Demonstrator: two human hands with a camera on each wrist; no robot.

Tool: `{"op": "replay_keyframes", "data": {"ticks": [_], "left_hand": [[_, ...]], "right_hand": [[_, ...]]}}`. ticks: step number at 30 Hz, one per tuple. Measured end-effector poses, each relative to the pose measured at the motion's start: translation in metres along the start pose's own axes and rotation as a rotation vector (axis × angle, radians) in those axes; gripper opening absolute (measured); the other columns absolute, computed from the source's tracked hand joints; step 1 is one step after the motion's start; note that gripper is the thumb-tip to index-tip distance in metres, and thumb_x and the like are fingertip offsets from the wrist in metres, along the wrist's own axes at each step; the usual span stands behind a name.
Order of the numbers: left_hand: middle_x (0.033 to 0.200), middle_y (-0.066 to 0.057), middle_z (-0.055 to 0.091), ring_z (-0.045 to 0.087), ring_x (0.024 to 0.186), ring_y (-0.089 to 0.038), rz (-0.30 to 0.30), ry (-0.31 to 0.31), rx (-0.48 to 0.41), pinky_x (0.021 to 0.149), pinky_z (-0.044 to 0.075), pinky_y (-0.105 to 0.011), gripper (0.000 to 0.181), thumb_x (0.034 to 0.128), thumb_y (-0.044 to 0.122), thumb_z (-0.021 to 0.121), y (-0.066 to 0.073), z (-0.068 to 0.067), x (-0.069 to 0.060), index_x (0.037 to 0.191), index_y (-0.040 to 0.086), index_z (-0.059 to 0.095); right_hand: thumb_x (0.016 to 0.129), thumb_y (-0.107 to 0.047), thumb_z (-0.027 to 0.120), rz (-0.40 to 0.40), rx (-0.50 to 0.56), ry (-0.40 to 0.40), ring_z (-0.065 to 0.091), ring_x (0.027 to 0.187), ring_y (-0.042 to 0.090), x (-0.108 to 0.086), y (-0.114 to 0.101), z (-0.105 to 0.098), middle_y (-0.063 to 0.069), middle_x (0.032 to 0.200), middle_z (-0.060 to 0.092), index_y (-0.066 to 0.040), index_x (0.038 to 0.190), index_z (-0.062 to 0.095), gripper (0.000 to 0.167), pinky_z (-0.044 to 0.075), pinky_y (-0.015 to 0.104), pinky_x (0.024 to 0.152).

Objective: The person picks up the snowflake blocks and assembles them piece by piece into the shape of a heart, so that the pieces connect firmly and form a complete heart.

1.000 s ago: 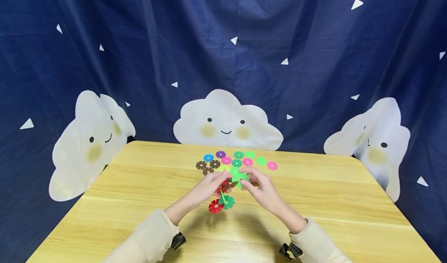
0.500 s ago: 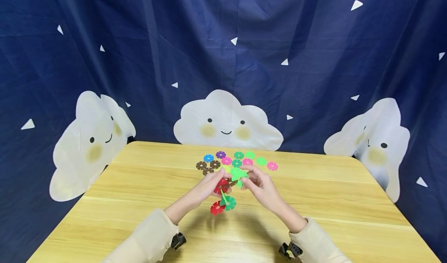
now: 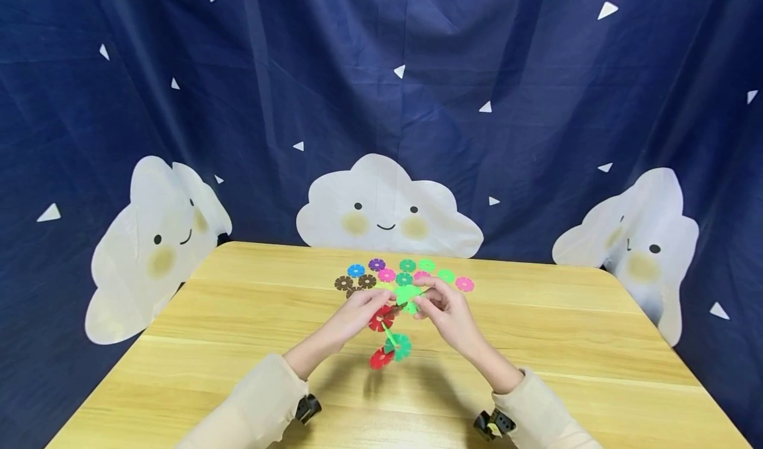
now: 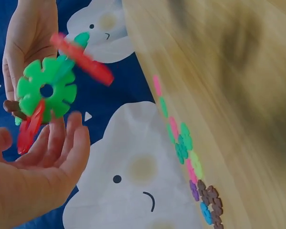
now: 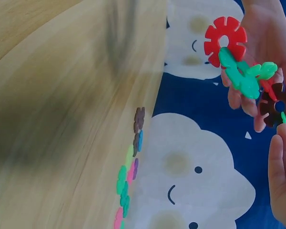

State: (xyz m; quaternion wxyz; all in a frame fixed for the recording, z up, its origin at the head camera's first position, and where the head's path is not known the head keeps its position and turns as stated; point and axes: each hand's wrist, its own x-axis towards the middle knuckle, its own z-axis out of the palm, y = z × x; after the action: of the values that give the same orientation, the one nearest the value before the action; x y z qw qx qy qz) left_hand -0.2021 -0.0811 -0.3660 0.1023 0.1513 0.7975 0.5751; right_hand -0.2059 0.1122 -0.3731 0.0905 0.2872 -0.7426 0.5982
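Linked notched discs hang in the air between the two hands. The left hand (image 3: 356,315) pinches a light green disc (image 3: 407,295) at its left edge; the right hand (image 3: 452,318) pinches its right side. A brown disc (image 5: 278,106) joins the chain by the hands. Below hang a red disc (image 3: 380,318), a green one seen edge-on, a teal disc (image 3: 398,347) and a lower red disc (image 3: 381,358). In the left wrist view the left hand's fingers (image 4: 76,148) curve beneath the chain, and a green disc (image 4: 46,89) faces the camera. Fingertip contacts are partly hidden.
Loose discs lie flat on the wooden table (image 3: 238,343) beyond the hands: blue (image 3: 356,271), purple (image 3: 377,264), brown (image 3: 343,283), pink (image 3: 465,284), yellow and several greens. A dark blue curtain (image 3: 357,91) with white clouds stands behind the table.
The lower part of the chain has swung to the right and its lowest red disc has turned. The right hand has shifted slightly on the light green disc. Loose discs have not moved.
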Motion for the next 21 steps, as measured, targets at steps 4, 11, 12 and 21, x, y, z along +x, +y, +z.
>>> {"op": "replay_keyframes", "data": {"ticks": [4,11,12,21], "left_hand": [[0.109,-0.017,0.061,0.057,0.102,-0.028,0.078,0.058,-0.003,0.09,0.045,-0.038,0.032,0.0945,0.017,0.047,0.003,0.001,0.003,0.116,-0.004,0.056],[0.098,-0.015,0.063,0.059,0.088,-0.018,0.108,0.096,0.005,0.079,0.049,-0.029,0.023,0.0876,0.007,0.056,0.008,0.006,0.008,0.107,-0.005,0.06],[0.096,-0.014,0.063,0.059,0.086,-0.017,0.107,0.099,0.013,0.078,0.049,-0.028,0.022,0.0866,0.006,0.057,0.008,0.007,0.008,0.106,-0.004,0.06],[0.083,-0.01,0.063,0.055,0.073,-0.012,0.106,0.115,0.012,0.07,0.048,-0.025,0.02,0.0824,0.001,0.061,0.009,0.01,0.011,0.101,-0.006,0.061]], "right_hand": [[0.087,0.001,0.057,0.019,-0.02,-0.011,0.06,0.057,0.007,0.0,-0.002,0.001,0.019,0.069,0.061,0.008,0.107,0.056,0.022,0.053,0.028,0.06],[0.087,0.0,0.057,0.07,-0.052,-0.029,0.059,0.056,0.008,0.0,-0.003,0.004,0.018,0.07,0.063,0.007,0.109,0.055,0.023,0.052,0.028,0.06],[0.087,0.0,0.057,0.074,-0.049,-0.029,0.059,0.056,0.008,0.0,-0.003,0.004,0.019,0.07,0.063,0.008,0.11,0.054,0.024,0.052,0.028,0.06],[0.087,0.0,0.057,0.068,-0.052,-0.048,0.06,0.056,0.008,-0.001,-0.002,0.004,0.018,0.07,0.063,0.009,0.111,0.053,0.025,0.052,0.026,0.062]]}}
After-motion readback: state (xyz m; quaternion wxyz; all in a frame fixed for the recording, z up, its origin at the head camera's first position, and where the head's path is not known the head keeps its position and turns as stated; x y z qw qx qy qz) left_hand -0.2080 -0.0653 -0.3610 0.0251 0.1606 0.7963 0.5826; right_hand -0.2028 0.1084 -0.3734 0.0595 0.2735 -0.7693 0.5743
